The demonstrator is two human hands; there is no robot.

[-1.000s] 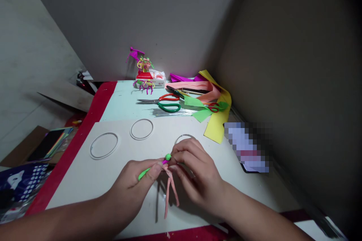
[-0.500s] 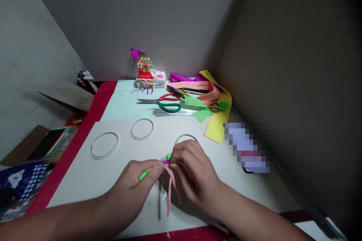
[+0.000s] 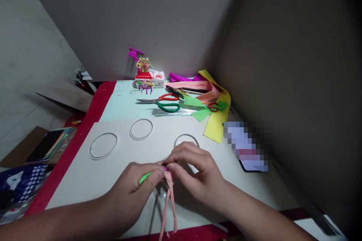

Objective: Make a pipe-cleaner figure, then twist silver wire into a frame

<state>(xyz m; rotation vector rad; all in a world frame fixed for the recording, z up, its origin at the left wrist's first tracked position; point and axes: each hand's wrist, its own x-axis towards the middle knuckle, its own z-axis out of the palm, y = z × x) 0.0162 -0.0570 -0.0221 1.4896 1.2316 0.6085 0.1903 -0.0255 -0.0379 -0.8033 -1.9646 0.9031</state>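
Observation:
My left hand [image 3: 132,184] and my right hand [image 3: 195,173] meet at the fingertips above a white card sheet [image 3: 73,177]. Between them they pinch a small twist of fuzzy pipe cleaners. A pink pipe cleaner [image 3: 169,205] hangs down from the pinch in two strands. A bright green pipe cleaner [image 3: 147,177] sticks out to the left under my left thumb, and a speck of magenta shows at the fingertips. The twisted join itself is hidden by my fingers. A clear plastic ring [image 3: 186,139] lies just beyond my right hand.
Two more rings [image 3: 103,145] lie on the card. Beyond it are two pairs of scissors [image 3: 168,102], coloured paper strips [image 3: 216,128], and pipe-cleaner figures on a small box [image 3: 144,83]. A blurred-out object [image 3: 246,147] lies to the right. Walls close in behind and right.
My fingers have closed over the twist, hiding the green tip that stood above it. The pink strands now hang lower and straighter, and my right hand has moved slightly down.

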